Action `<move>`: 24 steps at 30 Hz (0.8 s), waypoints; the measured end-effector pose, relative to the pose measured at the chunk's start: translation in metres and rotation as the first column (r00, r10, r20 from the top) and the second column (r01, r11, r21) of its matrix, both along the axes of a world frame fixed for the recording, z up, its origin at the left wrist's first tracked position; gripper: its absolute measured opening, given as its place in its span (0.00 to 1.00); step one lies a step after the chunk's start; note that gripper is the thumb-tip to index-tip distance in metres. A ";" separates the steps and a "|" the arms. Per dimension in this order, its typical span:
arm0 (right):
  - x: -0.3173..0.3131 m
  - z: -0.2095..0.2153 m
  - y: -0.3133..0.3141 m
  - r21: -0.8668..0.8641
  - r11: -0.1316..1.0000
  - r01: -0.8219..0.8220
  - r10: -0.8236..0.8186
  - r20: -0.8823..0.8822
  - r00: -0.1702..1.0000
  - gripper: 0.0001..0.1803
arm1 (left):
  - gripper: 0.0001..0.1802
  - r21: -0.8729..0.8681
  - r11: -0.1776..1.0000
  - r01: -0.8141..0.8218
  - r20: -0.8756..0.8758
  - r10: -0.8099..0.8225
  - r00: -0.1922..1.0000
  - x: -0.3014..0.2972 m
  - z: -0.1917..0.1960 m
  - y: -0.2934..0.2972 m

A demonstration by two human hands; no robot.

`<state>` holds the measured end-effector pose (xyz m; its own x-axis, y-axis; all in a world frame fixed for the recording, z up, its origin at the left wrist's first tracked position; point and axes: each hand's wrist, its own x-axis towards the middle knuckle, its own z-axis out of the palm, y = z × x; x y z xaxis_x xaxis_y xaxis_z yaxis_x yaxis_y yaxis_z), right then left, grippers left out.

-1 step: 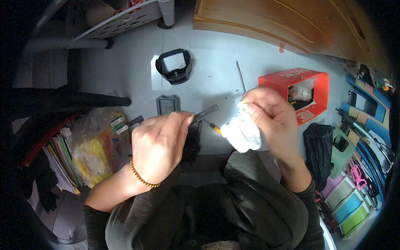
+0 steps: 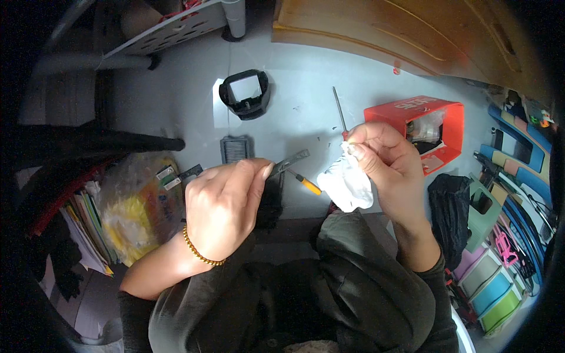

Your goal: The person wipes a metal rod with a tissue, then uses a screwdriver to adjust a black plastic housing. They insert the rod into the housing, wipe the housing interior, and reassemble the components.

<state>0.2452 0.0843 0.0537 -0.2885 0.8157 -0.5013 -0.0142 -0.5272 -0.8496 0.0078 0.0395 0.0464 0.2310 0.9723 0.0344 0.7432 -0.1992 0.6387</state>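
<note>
My left hand (image 2: 220,203) is closed around a black part (image 2: 271,203). A flat grey metal strip (image 2: 289,162) juts out from under its thumb toward the right. My right hand (image 2: 385,162) pinches a crumpled white cloth (image 2: 347,185) close to that strip's tip. A small orange-handled screwdriver (image 2: 307,183) lies on the grey floor between the two hands. A thin metal rod with a red end (image 2: 339,112) lies just beyond my right fingers.
A black square frame (image 2: 244,94) and a grey ribbed filter (image 2: 235,148) lie ahead on the floor. An open red box (image 2: 424,126) sits at the right, a wooden board (image 2: 400,29) behind it. A plastic bag (image 2: 138,203) lies at the left, a black pouch (image 2: 447,217) and coloured cases (image 2: 494,288) at the right.
</note>
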 end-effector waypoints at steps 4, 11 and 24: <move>-0.005 0.008 -0.006 -0.031 0.997 -0.066 0.069 0.117 0.991 0.04 | 0.02 -0.025 1.000 -0.011 0.110 0.014 0.994 0.001 0.004 0.002; -0.020 0.000 -0.011 0.626 0.614 -0.481 0.004 0.607 0.795 0.07 | 0.02 0.003 1.000 0.011 0.123 -0.011 0.992 0.003 0.010 0.003; 0.052 -0.091 -0.026 -0.051 0.996 -0.066 0.073 0.138 0.988 0.05 | 0.06 -0.066 0.928 0.368 0.113 -0.359 0.926 0.025 -0.136 -0.044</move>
<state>0.2977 0.0583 -0.0369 -0.2683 0.7712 -0.5773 0.1406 -0.5615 -0.8154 0.0332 -0.0043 -0.0899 0.5688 0.8225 -0.0041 0.5634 -0.3860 0.7305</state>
